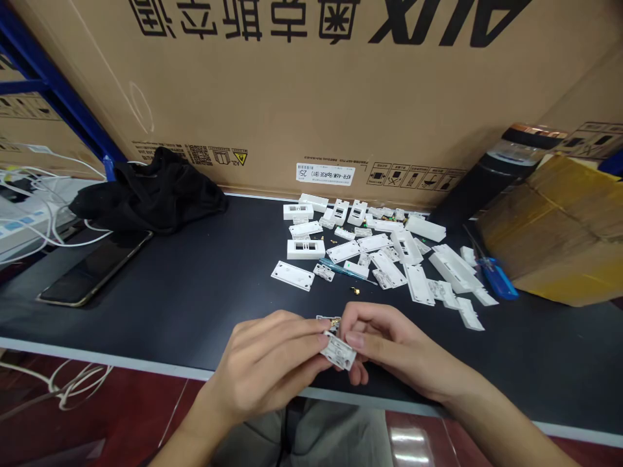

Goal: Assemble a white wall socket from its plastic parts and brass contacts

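Between my two hands, just above the table's front edge, is a small white plastic switch part (339, 351) with moulded recesses. My left hand (272, 360) pinches it from the left. My right hand (389, 340) has its thumb and fingers closed on its right side. Just behind it, another white piece with brassy metal inside (335, 322) shows partly between the fingers; whether the two are joined I cannot tell. A small brass contact (355, 291) lies on the table beyond my right hand. A blue thin screwdriver (341, 268) rests among the white parts farther back.
Several white plastic housings and plates (384, 250) lie spread over the dark table (204, 279). At right are a blue-handled screwdriver (500, 279), a taped box (559, 233) and a black bottle (487, 181). At left lie a phone (95, 269) and black cloth (156, 191). A large carton (272, 97) stands behind.
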`<state>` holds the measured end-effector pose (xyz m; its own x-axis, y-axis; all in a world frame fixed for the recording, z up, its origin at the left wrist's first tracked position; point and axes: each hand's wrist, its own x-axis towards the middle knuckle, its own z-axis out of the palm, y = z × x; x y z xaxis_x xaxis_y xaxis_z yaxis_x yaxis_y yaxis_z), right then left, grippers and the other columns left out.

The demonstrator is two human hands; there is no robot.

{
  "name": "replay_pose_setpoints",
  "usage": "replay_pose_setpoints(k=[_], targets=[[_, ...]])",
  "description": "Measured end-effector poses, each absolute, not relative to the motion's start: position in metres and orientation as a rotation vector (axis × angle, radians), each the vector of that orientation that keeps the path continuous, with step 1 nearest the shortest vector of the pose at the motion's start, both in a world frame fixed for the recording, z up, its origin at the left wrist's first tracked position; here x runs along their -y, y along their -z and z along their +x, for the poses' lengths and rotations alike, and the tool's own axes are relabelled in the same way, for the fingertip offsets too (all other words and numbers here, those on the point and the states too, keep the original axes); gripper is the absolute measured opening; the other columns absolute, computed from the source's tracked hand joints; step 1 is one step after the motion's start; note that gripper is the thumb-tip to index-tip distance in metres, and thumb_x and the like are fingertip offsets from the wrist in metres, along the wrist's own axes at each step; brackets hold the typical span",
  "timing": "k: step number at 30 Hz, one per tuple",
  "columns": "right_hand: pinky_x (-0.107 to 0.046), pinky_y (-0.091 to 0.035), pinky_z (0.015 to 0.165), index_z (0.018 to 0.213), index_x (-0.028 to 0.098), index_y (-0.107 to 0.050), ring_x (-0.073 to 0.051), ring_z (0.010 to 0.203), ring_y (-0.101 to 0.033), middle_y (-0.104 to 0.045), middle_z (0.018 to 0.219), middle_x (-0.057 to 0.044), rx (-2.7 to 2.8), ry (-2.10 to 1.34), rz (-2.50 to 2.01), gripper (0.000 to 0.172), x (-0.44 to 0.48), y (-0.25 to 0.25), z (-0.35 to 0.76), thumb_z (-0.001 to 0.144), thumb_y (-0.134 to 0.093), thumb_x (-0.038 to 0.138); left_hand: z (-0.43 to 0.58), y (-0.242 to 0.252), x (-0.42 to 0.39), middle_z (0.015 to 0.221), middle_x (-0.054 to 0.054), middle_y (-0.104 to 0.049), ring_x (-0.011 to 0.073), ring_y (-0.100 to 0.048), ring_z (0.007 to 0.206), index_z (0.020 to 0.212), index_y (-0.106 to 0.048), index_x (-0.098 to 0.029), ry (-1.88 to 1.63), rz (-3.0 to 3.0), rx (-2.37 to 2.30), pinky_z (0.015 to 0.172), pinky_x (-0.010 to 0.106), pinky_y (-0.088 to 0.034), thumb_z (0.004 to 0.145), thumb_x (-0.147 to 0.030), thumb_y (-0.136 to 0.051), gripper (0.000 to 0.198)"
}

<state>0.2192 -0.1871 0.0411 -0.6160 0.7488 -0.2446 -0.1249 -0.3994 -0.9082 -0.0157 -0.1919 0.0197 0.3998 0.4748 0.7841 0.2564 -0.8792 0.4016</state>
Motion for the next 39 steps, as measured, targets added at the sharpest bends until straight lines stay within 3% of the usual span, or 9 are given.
replay_pose_setpoints(k=[5,9,13,17,24,29,33,39], targets=[[-0.022,-0.051,0.062,0.09,0.016,-0.064,-0.01,0.068,-0.064,-0.072,0.086,-0.005,1.231,-1.96,-0.984,0.025,0.188,-0.044,0.224,0.092,-0.075,0.038,-0.017,-0.014,0.191,0.118,0.014,-0.076,0.0211,-0.072,0.101,0.129,-0.059,-0.014,-1.384,2.344,-0.789,0.083,0.034,-0.063,0.091,-0.013,-0.076,0.041],[-0.023,-0.054,0.069,0.097,0.018,-0.064,-0.012,0.075,-0.067,-0.072,0.086,-0.005,1.288,-1.742,-1.184,0.025,0.189,-0.045,0.222,0.094,-0.073,0.04,-0.015,-0.013,0.19,0.111,0.011,-0.073,0.0224,-0.068,0.095,0.117,-0.061,-0.015,-1.172,2.537,-1.074,0.076,0.036,-0.06,0.095,-0.025,-0.072,0.027],[-0.022,-0.054,0.067,0.094,0.019,-0.065,-0.012,0.07,-0.064,-0.069,0.079,-0.003,1.436,-1.528,-1.276,0.026,0.196,-0.039,0.228,0.096,-0.069,0.045,-0.015,-0.016,0.191,0.099,0.007,-0.068,0.0216,-0.061,0.086,0.105,-0.059,-0.016,-1.045,2.567,-1.151,0.069,0.035,-0.053,0.098,-0.028,-0.066,0.015],[-0.025,-0.054,0.064,0.096,0.021,-0.064,-0.015,0.071,-0.065,-0.067,0.082,-0.004,1.625,-1.291,-1.39,0.023,0.207,-0.03,0.235,0.098,-0.065,0.044,-0.02,-0.021,0.196,0.088,0.004,-0.063,0.0188,-0.057,0.078,0.096,-0.057,-0.018,-0.978,2.431,-1.059,0.065,0.032,-0.047,0.095,-0.026,-0.064,0.011],[-0.025,-0.051,0.062,0.1,0.023,-0.061,-0.013,0.068,-0.059,-0.063,0.082,0.0,1.983,-0.805,-1.352,0.005,0.222,-0.029,0.22,0.098,-0.061,0.028,-0.021,-0.024,0.198,0.081,0.0,-0.058,0.0167,-0.051,0.074,0.089,-0.055,-0.02,-0.723,2.375,-1.032,0.063,0.031,-0.038,0.086,-0.015,-0.058,0.007],[-0.026,-0.051,0.062,0.106,0.023,-0.056,-0.014,0.072,-0.059,-0.062,0.087,0.0,2.101,-0.527,-1.389,0.02,0.231,-0.023,0.203,0.092,-0.07,0.028,-0.023,-0.022,0.195,0.079,-0.002,-0.056,0.0151,-0.05,0.073,0.087,-0.052,-0.021,-0.726,2.305,-1.066,0.063,0.03,-0.036,0.087,-0.009,-0.05,0.012],[-0.029,-0.051,0.063,0.106,0.023,-0.056,-0.017,0.076,-0.062,-0.064,0.089,-0.002,2.139,-0.37,-1.368,0.02,0.232,-0.014,0.196,0.091,-0.069,0.026,-0.024,-0.019,0.194,0.08,-0.002,-0.058,0.014,-0.051,0.073,0.087,-0.051,-0.021,-0.761,2.267,-1.107,0.064,0.029,-0.036,0.088,-0.008,-0.049,0.013],[-0.024,-0.054,0.069,0.111,0.025,-0.058,-0.014,0.081,-0.064,-0.066,0.094,-0.001,2.112,-0.494,-1.244,0.021,0.231,-0.019,0.198,0.093,-0.065,0.017,-0.026,-0.023,0.195,0.089,-0.002,-0.063,0.0134,-0.055,0.077,0.098,-0.058,-0.021,-0.806,2.165,-1.054,0.068,0.028,-0.042,0.092,-0.014,-0.058,0.01]])
